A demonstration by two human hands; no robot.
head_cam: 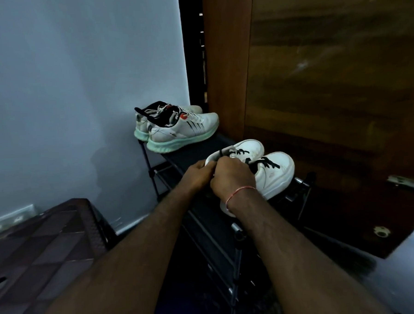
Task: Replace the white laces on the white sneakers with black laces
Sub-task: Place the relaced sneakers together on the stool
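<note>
Nearest to us, both forearms reach forward, a thread bracelet [239,191] on the right wrist. The left hand [197,174] and right hand [233,179] sit close together, almost touching. Their fingers are curled down onto the openings of the white sneakers [275,175], which stand side by side, toes away from us, on the top shelf of a dark shoe rack [175,158]. We cannot tell whether a lace end is also pinched, as the knuckles hide it. Black laces [266,164] cross the eyelets of both sneakers and no white lace shows on them, so we judge the swap nearly done and this step a final snugging or settling. To do it well, we should draw both ends evenly so the crossings lie flat, keep the tongues centred, and seat the near heel fully on the shelf, since it seems to hang past the front edge. Further along the rack stands a pair of running shoes [183,129] with mint soles, well apart. Beyond them are a pale wall [76,67] on the left and a wooden door [329,78] on the right.
</note>
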